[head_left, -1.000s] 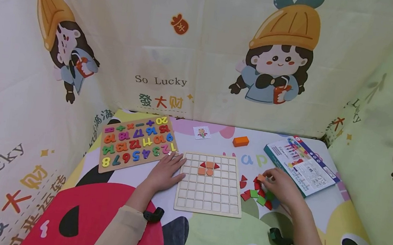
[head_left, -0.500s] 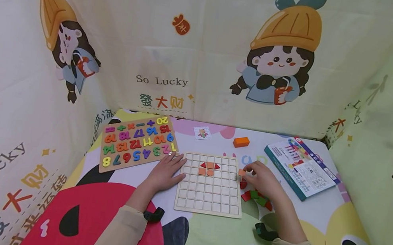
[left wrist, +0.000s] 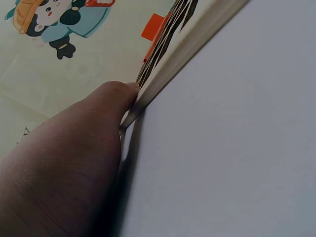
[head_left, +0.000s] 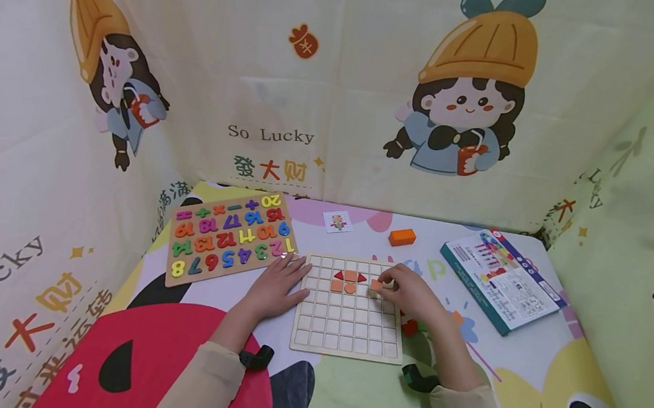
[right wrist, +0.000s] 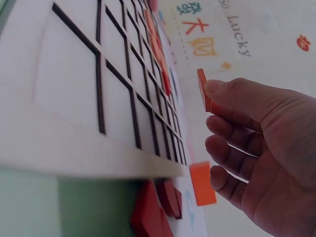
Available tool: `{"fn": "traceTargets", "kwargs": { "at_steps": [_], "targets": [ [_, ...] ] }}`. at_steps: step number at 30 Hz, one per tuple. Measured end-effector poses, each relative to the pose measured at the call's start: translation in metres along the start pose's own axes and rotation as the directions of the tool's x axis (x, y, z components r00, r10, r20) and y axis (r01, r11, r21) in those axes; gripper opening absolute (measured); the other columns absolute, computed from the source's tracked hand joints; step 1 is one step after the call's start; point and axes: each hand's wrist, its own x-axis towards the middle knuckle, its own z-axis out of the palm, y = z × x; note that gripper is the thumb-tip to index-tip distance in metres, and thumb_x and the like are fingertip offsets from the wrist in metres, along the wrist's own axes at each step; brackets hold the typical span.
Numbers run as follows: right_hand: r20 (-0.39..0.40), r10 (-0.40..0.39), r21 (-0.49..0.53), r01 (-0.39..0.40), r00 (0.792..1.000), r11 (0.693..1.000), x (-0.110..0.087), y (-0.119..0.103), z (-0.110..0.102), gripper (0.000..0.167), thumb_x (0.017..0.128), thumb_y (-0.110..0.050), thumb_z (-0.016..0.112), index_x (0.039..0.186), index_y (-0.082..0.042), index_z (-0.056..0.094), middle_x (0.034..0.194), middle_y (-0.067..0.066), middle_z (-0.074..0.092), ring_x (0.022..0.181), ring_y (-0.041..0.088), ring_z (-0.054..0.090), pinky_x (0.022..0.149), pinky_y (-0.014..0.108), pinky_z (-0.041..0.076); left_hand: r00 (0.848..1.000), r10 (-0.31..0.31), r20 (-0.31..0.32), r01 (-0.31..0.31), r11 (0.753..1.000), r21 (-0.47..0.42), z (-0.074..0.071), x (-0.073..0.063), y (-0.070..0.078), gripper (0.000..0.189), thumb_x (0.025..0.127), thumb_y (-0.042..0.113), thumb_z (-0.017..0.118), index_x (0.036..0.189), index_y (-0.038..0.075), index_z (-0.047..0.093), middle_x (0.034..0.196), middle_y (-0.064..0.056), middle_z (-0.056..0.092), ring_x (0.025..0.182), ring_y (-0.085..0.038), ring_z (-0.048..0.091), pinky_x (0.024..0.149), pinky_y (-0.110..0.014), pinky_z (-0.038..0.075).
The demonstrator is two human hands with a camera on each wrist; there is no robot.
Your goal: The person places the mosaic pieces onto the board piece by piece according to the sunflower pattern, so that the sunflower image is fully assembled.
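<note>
The right hand (head_left: 413, 296) is no longer hovering by the loose flat pieces (head_left: 410, 328) on the right; now it's hanging over the far right of the square, pale wooden grid board (head_left: 343, 332), pinching a thin orange squarish tile (head_left: 375, 285). The left hand (head_left: 277, 288) is still resting at the board's left edge, fingers outstretched. Flat orange squares (head_left: 351, 276), an orange disc (head_left: 350, 287) and red triangles (head_left: 362, 278) are sitting in far cells.

I find the left edge of the grid board (head_left: 344, 352) obstructed by my left hand (head_left: 276, 290), with the number board (head_left: 195, 278) just beyond my fingertips. The near rows give a hand passage. Set tiles (head_left: 351, 276) stand left of my right hand (head_left: 411, 296); loose red pieces (head_left: 410, 327) crowd beneath it. Room lies between it and the box (head_left: 501, 282).
</note>
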Motion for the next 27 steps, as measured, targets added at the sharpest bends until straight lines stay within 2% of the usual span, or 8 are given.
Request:
{"fn": "traceTargets", "kwargs": {
  "at_steps": [6,17,27],
  "targets": [
    [0.006,-0.014,0.004,0.014,1.000,1.000,0.010,-0.002,0.012,0.022,0.091,-0.030,0.072,0.107,-0.016,0.070,0.101,-0.001,0.061,0.086,0.017,0.052,0.073,0.028,0.048,1.000,-0.004,0.009,0.004,1.000,0.006,0.000,0.000,0.000,0.071,0.095,0.066,0.043,0.156,0.034,0.027,0.165,0.012,0.020,0.156,-0.019,0.004,0.127,-0.044,0.008],
    [0.018,-0.038,-0.042,0.039,0.999,0.998,0.017,-0.005,0.025,0.019,0.091,-0.028,0.073,0.105,-0.016,0.071,0.104,-0.001,0.062,0.093,0.016,0.056,0.089,0.036,0.054,1.000,-0.007,0.008,0.007,1.000,-0.002,-0.002,0.001,0.000,0.071,0.095,0.065,0.045,0.156,0.034,0.027,0.165,0.012,0.020,0.156,-0.019,0.004,0.127,-0.045,0.009],
    [0.020,-0.023,-0.061,0.024,1.000,0.998,0.019,-0.006,0.029,0.020,0.089,-0.028,0.074,0.106,-0.018,0.070,0.101,-0.003,0.063,0.092,0.014,0.057,0.089,0.036,0.055,1.000,-0.008,0.014,0.008,1.000,-0.007,-0.001,0.000,0.001,0.071,0.095,0.065,0.045,0.156,0.035,0.026,0.165,0.012,0.020,0.156,-0.018,0.004,0.127,-0.045,0.008]
  ]
}}
